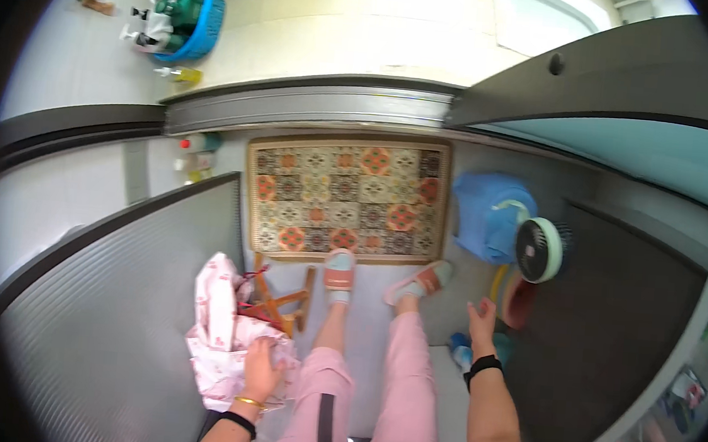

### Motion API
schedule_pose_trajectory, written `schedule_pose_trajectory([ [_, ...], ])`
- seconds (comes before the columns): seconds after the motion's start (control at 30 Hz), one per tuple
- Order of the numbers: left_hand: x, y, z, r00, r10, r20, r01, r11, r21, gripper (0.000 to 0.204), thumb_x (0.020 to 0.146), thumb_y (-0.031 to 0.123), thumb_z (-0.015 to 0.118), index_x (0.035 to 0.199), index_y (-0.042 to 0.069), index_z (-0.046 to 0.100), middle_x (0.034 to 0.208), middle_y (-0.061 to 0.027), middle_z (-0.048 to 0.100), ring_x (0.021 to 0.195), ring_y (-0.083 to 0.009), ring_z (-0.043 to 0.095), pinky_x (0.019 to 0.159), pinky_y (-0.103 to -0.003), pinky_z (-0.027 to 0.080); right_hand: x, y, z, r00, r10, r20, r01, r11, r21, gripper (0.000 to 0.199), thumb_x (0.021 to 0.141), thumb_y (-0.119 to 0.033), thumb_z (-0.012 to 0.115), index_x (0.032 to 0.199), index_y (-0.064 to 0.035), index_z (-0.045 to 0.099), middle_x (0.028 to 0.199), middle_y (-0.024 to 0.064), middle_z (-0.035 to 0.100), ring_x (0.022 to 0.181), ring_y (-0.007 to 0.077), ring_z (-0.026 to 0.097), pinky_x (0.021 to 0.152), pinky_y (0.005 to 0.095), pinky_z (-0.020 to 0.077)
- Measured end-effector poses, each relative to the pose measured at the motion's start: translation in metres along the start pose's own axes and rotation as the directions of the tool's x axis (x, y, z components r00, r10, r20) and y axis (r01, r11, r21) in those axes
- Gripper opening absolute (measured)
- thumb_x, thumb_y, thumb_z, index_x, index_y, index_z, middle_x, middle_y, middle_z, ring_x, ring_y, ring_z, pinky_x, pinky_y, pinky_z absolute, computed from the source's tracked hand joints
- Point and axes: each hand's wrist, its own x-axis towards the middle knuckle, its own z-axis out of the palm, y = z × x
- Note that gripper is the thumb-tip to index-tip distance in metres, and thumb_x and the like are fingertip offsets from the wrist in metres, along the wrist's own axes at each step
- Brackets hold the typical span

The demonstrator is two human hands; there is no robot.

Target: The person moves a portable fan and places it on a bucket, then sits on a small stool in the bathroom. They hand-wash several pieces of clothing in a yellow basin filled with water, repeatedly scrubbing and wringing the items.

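My left hand [261, 370] grips a bundle of white cloth with a pink print [216, 335], held at my left hip. Red wooden-looking hangers [281, 302] stick out beside the cloth, just right of it. My right hand [482, 321] hangs free at my right side, fingers loosely apart, holding nothing. It is close to a small round fan [539, 250] and a pink basin [518, 300]. My legs in pink trousers and my feet in orange slippers [339, 271] stand at the near edge of a patterned mat [348, 196].
A sliding door track [313, 106] crosses ahead of the mat. Beyond it, a blue basket of bottles [189, 17] sits on a pale tiled floor. A blue cloth bag [487, 215] lies right of the mat. Dark door panels flank both sides.
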Motion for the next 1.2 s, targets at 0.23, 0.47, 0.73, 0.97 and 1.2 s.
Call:
schedule_pose_trajectory([
  [0.23,0.013,0.036,0.003,0.994,0.106,0.027,-0.099,0.976,-0.196,0.053,0.067,0.01,0.067,0.115,0.0,0.047,0.117,-0.0193,0.048,0.109,-0.0369,0.046,0.094,-0.044,0.037,-0.008,-0.149,-0.123,0.882,-0.309,-0.355,0.278,0.951,-0.138,0.087,0.071,-0.028,0.077,0.136,0.0006,0.027,0.133,0.0215,0.033,0.119,0.0329,0.039,0.1,0.0403,0.0353],
  [0.47,0.072,0.148,0.021,0.891,0.445,0.09,-0.422,0.884,-0.199,0.063,0.071,0.017,0.067,0.126,0.0,0.04,0.13,-0.0203,0.042,0.117,-0.036,0.043,0.097,-0.043,0.036,0.025,-0.212,-0.144,0.859,-0.507,-0.077,0.394,0.749,-0.533,0.108,0.058,-0.031,0.084,0.139,0.0024,0.02,0.139,0.0259,0.028,0.127,0.0416,0.03,0.105,0.0451,0.0293],
  [0.73,0.139,0.28,0.078,0.784,0.593,0.181,-0.535,0.795,-0.286,0.072,0.072,0.02,0.066,0.135,0.004,0.034,0.143,-0.02,0.029,0.126,-0.0332,0.036,0.102,-0.044,0.033,0.03,-0.212,-0.133,0.894,-0.436,-0.101,0.314,0.771,-0.554,0.096,0.059,-0.028,0.083,0.131,0.003,0.029,0.125,0.0227,0.039,0.115,0.0409,0.041,0.097,0.0444,0.0376],
  [0.97,0.198,0.363,0.14,0.673,0.733,0.094,-0.739,0.668,0.086,0.057,0.085,0.021,0.048,0.139,0.008,0.035,0.148,-0.015,0.022,0.137,-0.0296,0.023,0.108,-0.048,0.022,0.036,-0.213,-0.136,0.879,-0.476,-0.038,0.368,0.727,-0.58,0.095,0.06,-0.029,0.082,0.13,0.0068,0.028,0.122,0.0227,0.04,0.114,0.0407,0.041,0.095,0.0447,0.0379],
  [1.2,0.233,0.401,0.169,0.705,0.669,0.236,-0.704,0.62,0.345,0.054,0.091,0.027,0.038,0.142,0.011,0.029,0.152,-0.0099,0.014,0.141,-0.0301,0.009,0.111,-0.052,0.006,0.036,-0.212,-0.137,0.877,-0.48,-0.033,0.37,0.717,-0.59,0.093,0.06,-0.029,0.083,0.127,0.0076,0.031,0.12,0.023,0.04,0.112,0.0396,0.042,0.094,0.0445,0.0383],
])
